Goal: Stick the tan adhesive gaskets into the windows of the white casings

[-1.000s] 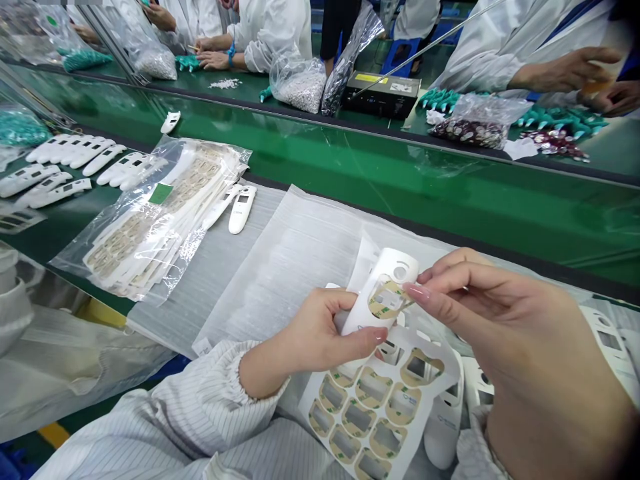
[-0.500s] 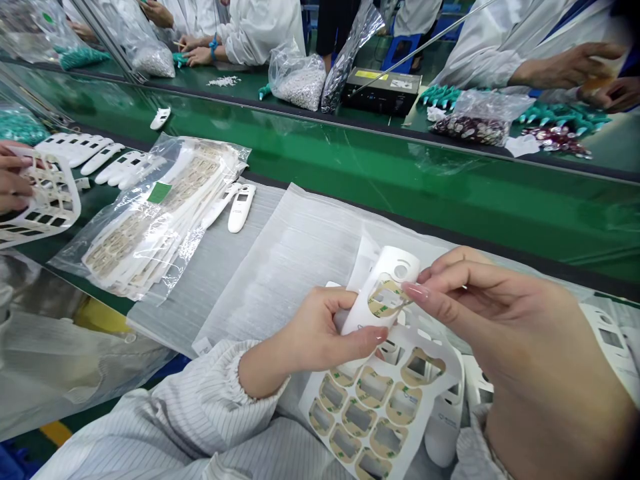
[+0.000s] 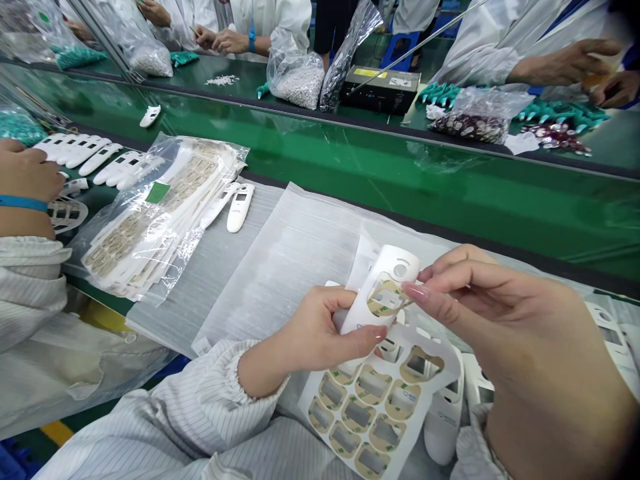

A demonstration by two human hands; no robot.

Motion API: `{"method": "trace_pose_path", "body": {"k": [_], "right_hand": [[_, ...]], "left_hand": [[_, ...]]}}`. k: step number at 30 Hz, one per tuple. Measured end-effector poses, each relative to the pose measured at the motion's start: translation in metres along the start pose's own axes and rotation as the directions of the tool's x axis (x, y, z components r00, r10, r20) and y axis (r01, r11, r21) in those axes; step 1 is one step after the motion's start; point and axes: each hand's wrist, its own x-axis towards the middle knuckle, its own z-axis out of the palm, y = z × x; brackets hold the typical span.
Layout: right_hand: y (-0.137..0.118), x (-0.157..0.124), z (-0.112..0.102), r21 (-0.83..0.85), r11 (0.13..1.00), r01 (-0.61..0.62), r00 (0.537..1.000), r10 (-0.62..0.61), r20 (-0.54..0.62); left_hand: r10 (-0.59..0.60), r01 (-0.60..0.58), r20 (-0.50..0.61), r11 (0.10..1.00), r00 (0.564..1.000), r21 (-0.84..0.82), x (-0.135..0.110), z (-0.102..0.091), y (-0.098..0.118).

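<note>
My left hand (image 3: 315,333) is closed around a white plastic device housing (image 3: 357,311), tilted with its small round hole towards the top. Over the housing's window lies a tan adhesive sticker frame (image 3: 379,303) with green marks. The thumb and fingers of my right hand (image 3: 480,300) pinch together at the sticker's right edge. Below my hands is a white sheet (image 3: 425,403) bearing rows of similar tan frames. Partly under that sheet, another white housing (image 3: 441,433) shows. Whether the sticker is fully pressed down cannot be seen.
White foam sheeting (image 3: 280,247) covers the bench. To the left are a clear bag of sticker sheets (image 3: 165,220) and a loose white housing (image 3: 241,208). A neighbour's hand (image 3: 27,173) works at far left. Beyond the green divider (image 3: 320,153), co-workers handle small parts.
My hands, the housing and the sticker stay almost still. At far left, the neighbour's arm has reached forward and the sheet there is lowered. A co-worker's hands across the bench have shifted right.
</note>
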Motion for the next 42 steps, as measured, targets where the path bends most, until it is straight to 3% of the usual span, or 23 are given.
{"method": "trace_pose_path", "body": {"k": [30,42], "right_hand": [[0.0026,0.0025,-0.0003,-0.044,0.998,0.052,0.998,-0.053,-0.015],[0.0044,0.0013,-0.0004,-0.154,0.985,0.078,0.996,-0.085,-0.041]], "left_hand": [[0.015,-0.014,0.010,0.999,1.000,-0.035,-0.0004,0.0000,0.0006],[0.034,-0.034,0.018,0.999,0.999,-0.009,0.0006,0.0004,0.0031]]}}
